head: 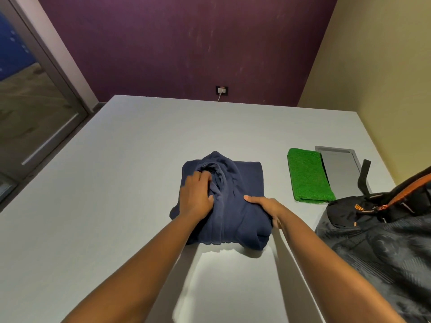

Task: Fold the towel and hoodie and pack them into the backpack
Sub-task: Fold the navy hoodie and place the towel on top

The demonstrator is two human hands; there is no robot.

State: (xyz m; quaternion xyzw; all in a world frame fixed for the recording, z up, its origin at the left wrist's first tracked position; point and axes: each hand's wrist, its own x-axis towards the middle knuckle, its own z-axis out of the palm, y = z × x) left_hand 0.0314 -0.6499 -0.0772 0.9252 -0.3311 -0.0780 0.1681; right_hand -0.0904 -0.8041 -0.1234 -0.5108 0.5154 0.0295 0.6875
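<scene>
I see the navy hoodie point(235, 206) folded into a compact bundle in the middle of the pale bench point(93, 206), hood uppermost at the far end. My left hand point(197, 199) lies flat on its left half, fingers straight and reaching into the hood opening. My right hand point(268, 209) holds the bundle's right edge, thumb across the top; the fingers seem to wrap down the side, though I cannot see them well. The green towel point(307, 177) lies folded to the right, apart from the hoodie, just beside a grey inset panel point(340, 169) in the bench. The black backpack point(384, 241) with orange trim sits at the right edge, near the towel.
</scene>
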